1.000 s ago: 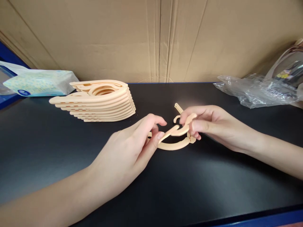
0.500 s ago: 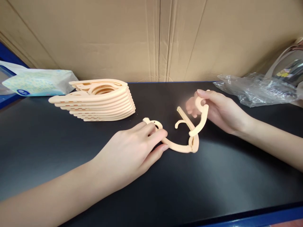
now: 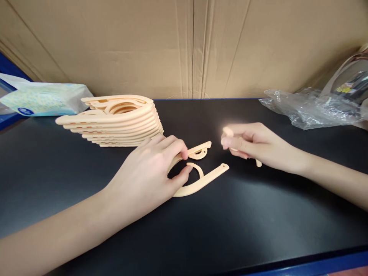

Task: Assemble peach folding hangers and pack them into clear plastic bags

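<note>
My left hand (image 3: 155, 166) is closed on a peach plastic folding hanger (image 3: 205, 182), fingers on its upper arm and thumb near the lower one. The two arms spread apart to the right, low over the black table, with a curved piece between them; the joined end is hidden behind my hand. Farther right, my right hand (image 3: 250, 143) pinches a curved peach hanger hook (image 3: 228, 132), held apart from the arms. Part of the hook shows below the palm, and the rest is covered by my fingers. Behind my left hand stands a stack of folded hangers (image 3: 123, 124).
A pack of tissues (image 3: 48, 99) lies at the back left of the black table (image 3: 258, 226). Crumpled clear plastic bags (image 3: 313, 109) are at the back right. A cardboard wall (image 3: 129, 46) rises behind the table.
The hanger arms have swung round, their free ends now pointing right, and have moved left with my left hand. My right hand has turned and lowered slightly, its fingers closing round the hook.
</note>
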`<control>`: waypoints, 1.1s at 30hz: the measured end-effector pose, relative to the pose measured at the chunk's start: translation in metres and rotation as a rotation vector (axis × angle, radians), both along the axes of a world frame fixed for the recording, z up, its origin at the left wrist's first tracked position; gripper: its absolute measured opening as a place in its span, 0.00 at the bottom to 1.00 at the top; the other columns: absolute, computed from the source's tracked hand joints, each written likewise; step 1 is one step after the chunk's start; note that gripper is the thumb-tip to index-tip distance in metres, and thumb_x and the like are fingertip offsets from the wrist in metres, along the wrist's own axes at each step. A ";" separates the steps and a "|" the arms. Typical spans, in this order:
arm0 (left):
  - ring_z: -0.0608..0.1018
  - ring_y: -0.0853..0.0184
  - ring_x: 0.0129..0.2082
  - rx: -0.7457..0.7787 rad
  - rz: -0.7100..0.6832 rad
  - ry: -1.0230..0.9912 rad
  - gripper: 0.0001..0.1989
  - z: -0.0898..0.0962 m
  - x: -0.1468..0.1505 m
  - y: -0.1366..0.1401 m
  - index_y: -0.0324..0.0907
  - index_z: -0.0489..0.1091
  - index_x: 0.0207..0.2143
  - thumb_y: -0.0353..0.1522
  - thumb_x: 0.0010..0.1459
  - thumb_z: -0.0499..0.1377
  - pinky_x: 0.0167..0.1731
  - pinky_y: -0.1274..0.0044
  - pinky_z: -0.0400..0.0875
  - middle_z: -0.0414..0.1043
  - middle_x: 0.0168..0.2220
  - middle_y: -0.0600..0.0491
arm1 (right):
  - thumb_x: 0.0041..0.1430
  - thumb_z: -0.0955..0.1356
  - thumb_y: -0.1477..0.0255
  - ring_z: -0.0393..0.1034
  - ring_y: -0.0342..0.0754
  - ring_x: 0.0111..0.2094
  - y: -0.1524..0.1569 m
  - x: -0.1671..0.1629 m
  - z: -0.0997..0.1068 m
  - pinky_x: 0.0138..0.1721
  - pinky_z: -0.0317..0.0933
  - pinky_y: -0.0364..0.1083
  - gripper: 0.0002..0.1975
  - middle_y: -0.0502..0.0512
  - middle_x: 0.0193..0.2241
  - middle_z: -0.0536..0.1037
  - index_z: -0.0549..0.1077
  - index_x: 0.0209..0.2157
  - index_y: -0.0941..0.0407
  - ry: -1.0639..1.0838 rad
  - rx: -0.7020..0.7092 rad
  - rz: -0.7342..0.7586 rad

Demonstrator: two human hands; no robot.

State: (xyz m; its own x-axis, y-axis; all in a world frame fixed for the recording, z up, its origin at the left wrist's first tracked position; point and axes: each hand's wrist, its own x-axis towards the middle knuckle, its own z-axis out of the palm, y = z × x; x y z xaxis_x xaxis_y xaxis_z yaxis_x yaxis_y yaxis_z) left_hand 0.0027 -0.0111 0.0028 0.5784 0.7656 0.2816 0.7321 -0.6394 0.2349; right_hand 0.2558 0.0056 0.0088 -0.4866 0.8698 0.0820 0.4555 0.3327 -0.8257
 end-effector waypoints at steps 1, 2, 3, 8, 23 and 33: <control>0.75 0.62 0.37 -0.013 -0.015 -0.014 0.04 0.000 0.000 0.000 0.44 0.68 0.39 0.34 0.63 0.58 0.34 0.71 0.66 0.74 0.38 0.55 | 0.67 0.66 0.61 0.50 0.38 0.18 -0.002 -0.001 0.000 0.17 0.43 0.41 0.17 0.42 0.17 0.58 0.65 0.26 0.54 -0.068 0.041 0.039; 0.75 0.63 0.36 -0.014 -0.040 -0.025 0.04 0.000 -0.001 0.001 0.44 0.68 0.40 0.33 0.64 0.58 0.34 0.72 0.65 0.74 0.38 0.55 | 0.67 0.65 0.61 0.47 0.38 0.18 -0.005 -0.001 0.000 0.17 0.42 0.41 0.17 0.42 0.17 0.56 0.65 0.25 0.55 -0.130 0.092 0.076; 0.75 0.63 0.36 -0.007 -0.065 -0.028 0.04 0.000 -0.001 0.002 0.44 0.68 0.42 0.32 0.64 0.57 0.34 0.72 0.65 0.74 0.38 0.56 | 0.67 0.65 0.62 0.46 0.38 0.18 -0.007 -0.002 -0.001 0.18 0.42 0.42 0.18 0.42 0.17 0.54 0.64 0.24 0.55 -0.183 0.144 0.111; 0.75 0.61 0.35 0.126 -0.083 0.059 0.04 0.001 -0.004 0.010 0.42 0.70 0.38 0.31 0.67 0.56 0.35 0.71 0.63 0.75 0.35 0.55 | 0.68 0.63 0.66 0.45 0.38 0.18 -0.013 -0.006 -0.001 0.20 0.42 0.42 0.18 0.42 0.18 0.52 0.59 0.24 0.54 -0.291 0.260 0.278; 0.77 0.53 0.35 0.452 -0.017 0.240 0.11 0.002 -0.012 0.017 0.39 0.74 0.35 0.30 0.68 0.53 0.35 0.64 0.65 0.78 0.33 0.48 | 0.58 0.72 0.58 0.48 0.38 0.19 -0.003 -0.002 -0.005 0.22 0.47 0.40 0.14 0.37 0.17 0.54 0.69 0.38 0.53 -0.304 0.217 0.077; 0.68 0.55 0.60 0.138 -0.396 -0.004 0.14 0.001 -0.001 -0.001 0.42 0.70 0.38 0.44 0.63 0.60 0.55 0.66 0.66 0.71 0.55 0.47 | 0.71 0.57 0.64 0.61 0.43 0.23 -0.005 0.002 -0.002 0.28 0.54 0.43 0.15 0.46 0.23 0.68 0.71 0.38 0.54 -0.386 0.397 0.053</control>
